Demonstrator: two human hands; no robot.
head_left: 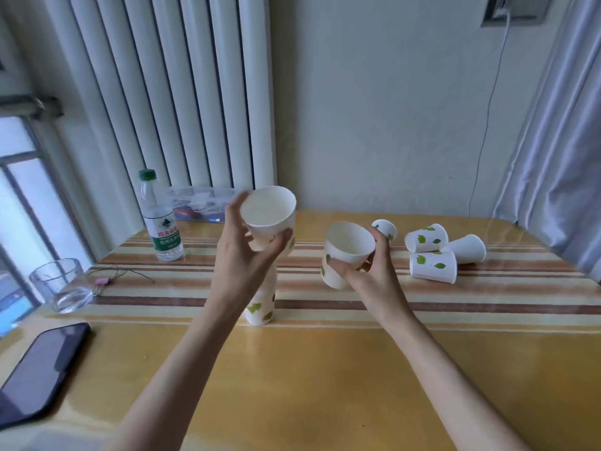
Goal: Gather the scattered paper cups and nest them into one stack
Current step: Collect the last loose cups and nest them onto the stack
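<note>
A tall stack of white paper cups with green leaf prints (260, 307) stands on the table, and my left hand (240, 255) grips it near its top cup (270, 213). My right hand (367, 271) holds a single paper cup (344, 252), tilted, just right of the stack and above the table. Several more cups lie on their sides at the right: a small-looking one (385, 227), one (426, 237), one (468, 249) and one nearest me (432, 266).
A water bottle with a green cap (161, 219) and a clear plastic box (201, 203) stand at the back left. A glass (61, 284), a thin cord (120, 275) and a dark phone (39, 369) lie at the left. A curtain (559, 141) hangs at the right.
</note>
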